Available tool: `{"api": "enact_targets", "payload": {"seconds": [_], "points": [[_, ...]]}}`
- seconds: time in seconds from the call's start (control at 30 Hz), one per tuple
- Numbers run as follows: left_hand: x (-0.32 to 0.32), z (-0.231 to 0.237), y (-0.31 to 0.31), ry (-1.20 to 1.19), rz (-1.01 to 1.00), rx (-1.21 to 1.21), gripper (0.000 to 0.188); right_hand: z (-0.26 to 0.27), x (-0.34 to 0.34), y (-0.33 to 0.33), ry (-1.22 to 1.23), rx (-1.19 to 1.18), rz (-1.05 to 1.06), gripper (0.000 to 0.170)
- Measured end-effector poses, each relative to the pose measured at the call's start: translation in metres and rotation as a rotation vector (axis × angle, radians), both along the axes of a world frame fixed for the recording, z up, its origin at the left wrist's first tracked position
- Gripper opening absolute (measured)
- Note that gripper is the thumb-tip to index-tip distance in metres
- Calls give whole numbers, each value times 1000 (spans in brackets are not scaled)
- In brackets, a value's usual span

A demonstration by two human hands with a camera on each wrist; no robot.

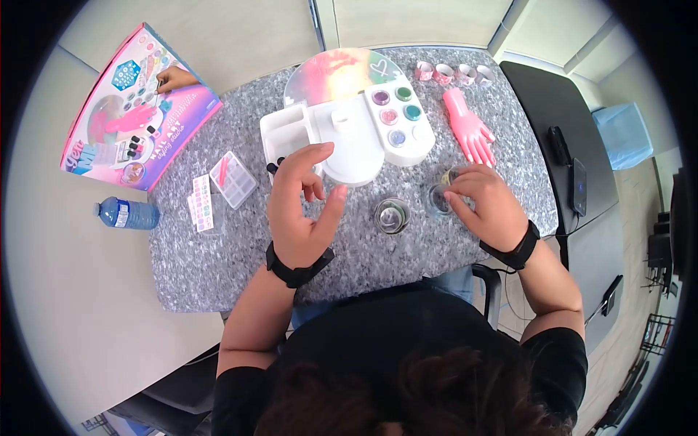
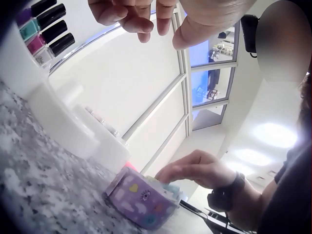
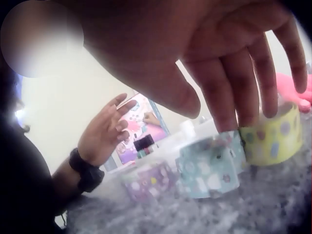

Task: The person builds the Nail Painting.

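Observation:
My left hand [image 1: 294, 200] is raised beside the white nail art station [image 1: 356, 156], thumb and fingers spread apart and holding nothing. Nail polish bottles [image 2: 48, 31] with black caps stand near it in the left wrist view. On the right, my other hand [image 1: 491, 203] reaches down over the sticker rolls, fingers extended. Its fingertips are right at the rims of a teal roll [image 3: 209, 170] and a yellow roll [image 3: 275, 139], while the thumb hangs above the teal one. A purple patterned roll [image 2: 145, 197] stands on the table between the hands.
A pink model hand [image 1: 469, 127] lies beyond the right hand, with several small patterned rolls [image 1: 443, 73] behind it. At left are a clear case [image 1: 236, 185], sticker sheets [image 1: 201, 205], a water bottle [image 1: 129, 214] and the colourful box [image 1: 138, 116]. Glitter pots [image 1: 389, 116] sit in the station.

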State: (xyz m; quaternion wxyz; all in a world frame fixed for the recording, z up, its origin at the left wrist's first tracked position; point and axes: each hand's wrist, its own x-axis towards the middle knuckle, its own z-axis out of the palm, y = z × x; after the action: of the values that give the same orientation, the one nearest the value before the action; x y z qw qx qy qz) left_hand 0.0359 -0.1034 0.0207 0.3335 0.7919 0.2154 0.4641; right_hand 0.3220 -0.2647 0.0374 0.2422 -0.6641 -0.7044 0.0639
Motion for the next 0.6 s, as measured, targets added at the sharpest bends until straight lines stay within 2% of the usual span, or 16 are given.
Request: {"api": "enact_targets", "payload": {"seconds": [0.07,0.13,0.27,0.33,0.4,0.47,0.53,0.57,0.6], "points": [[1,-1,0,1,-9,21,38,0,-6,-7,-52,27,-24,15],[2,0,0,3,-21,44,38,9,-20,-13,-163,85,-181,15],[1,1,0,24,-72,36,39,10,-33,-18,-238,112,-141,19],[0,1,0,45,-105,22,39,-10,-32,-14,-212,-14,-136,18],[0,0,0,117,-198,14,41,-20,-33,-11,-208,4,-160,16],[1,4,-1,141,-237,-21,43,-14,-39,-6,-203,24,-179,15],[4,8,-4,165,-277,-61,46,4,-52,-5,-56,161,-104,15],[7,9,-5,162,-353,-28,49,9,-59,-6,-54,160,-102,15],[8,10,-6,159,-431,4,54,14,-68,-9,21,115,3,16]]}}
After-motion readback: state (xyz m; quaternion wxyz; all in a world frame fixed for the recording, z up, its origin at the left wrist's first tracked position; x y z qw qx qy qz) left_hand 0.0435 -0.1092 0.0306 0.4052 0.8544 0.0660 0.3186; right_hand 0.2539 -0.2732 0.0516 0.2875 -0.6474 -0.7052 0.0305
